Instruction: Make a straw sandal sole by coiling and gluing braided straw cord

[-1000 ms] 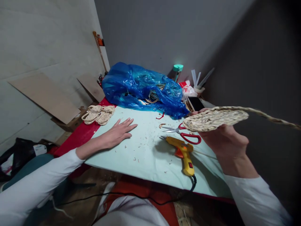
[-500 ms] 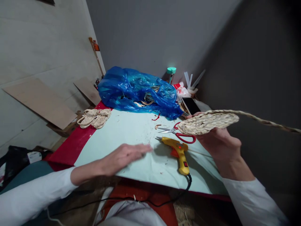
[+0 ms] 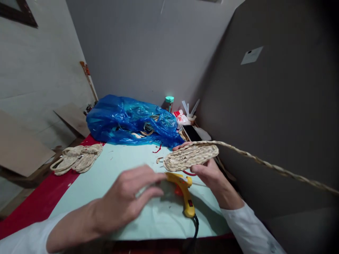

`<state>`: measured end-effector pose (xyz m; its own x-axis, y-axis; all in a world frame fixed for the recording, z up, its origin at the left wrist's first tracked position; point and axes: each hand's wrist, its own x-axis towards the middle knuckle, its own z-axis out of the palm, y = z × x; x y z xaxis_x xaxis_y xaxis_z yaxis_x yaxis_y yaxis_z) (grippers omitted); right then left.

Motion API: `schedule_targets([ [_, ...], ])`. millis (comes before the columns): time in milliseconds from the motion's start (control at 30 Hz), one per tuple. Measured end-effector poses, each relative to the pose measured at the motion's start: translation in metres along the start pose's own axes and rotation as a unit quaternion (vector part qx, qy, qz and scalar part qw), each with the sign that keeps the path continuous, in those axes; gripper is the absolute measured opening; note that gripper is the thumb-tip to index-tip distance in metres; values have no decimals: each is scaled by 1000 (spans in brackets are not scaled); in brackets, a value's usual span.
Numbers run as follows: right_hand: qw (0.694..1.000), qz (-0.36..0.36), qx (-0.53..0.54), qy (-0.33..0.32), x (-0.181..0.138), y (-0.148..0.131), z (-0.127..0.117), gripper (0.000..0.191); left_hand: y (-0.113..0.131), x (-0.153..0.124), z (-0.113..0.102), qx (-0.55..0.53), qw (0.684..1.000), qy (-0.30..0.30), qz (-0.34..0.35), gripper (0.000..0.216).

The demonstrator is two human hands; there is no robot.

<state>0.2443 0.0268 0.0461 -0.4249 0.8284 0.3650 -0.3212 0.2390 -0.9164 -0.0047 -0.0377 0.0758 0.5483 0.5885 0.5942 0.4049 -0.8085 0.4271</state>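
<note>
**Woven oval pad (image 3: pixel 191 157) held above the counter (image 3: pixel 87 192) in the right hand (image 3: pixel 215 180)**

In the head view, the only one, the pad is held up beyond the yellow glue gun (image 3: pixel 187 197), with its flat face turned toward the camera. Its rim is pinched in the right grip: fingertips are seen at the far edge, the thumb at the near one. A twisted cord (image 3: pixel 254 158) is trailed from the pad's far edge out to the right.

The left hand (image 3: pixel 129 194) is blurred; its grip is spread, thumb parted from fingers, and nothing is seen held in it. The fingertips are overlapped with the gun's front end; whether it is touched cannot be told.

The pad can be judged light and fairly stiff, with some give, and its braided surface is unlikely to be slippery. It is best taken by the outer rim, flat face left uncovered; the cord, limper, should not be pulled, lest the coils be loosened. By the counter's left side, woven sandals (image 3: pixel 76 158) are seen.
</note>
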Motion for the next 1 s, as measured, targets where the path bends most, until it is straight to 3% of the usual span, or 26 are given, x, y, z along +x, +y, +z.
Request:
schedule_targets([
  [67,999,7,-31,-13,3,-1,3,59,-14,20,-2,96,993,62,4,39],
  [133,998,11,-68,-15,5,-2,6,61,-25,36,1,138,989,43,7,62],
  [200,995,10,-102,-5,6,-2,8,63,-31,47,7,143,990,4,11,71],
  [367,991,23,-134,18,5,2,4,68,-44,60,20,119,992,-31,13,69],
  [633,993,73,-87,41,2,7,-9,78,-66,65,29,114,992,-61,11,62],
  [700,987,66,-129,70,-3,1,-16,68,-71,66,28,101,992,-73,-2,62],
  [833,965,48,-243,87,-11,-12,-32,22,-78,67,24,77,990,-114,-11,63],
  [900,964,56,-235,115,-10,-13,-37,13,-81,68,23,68,989,-132,-13,64],
  [1000,968,90,-138,187,-3,-8,-41,10,-83,69,22,47,990,-133,3,63],
])
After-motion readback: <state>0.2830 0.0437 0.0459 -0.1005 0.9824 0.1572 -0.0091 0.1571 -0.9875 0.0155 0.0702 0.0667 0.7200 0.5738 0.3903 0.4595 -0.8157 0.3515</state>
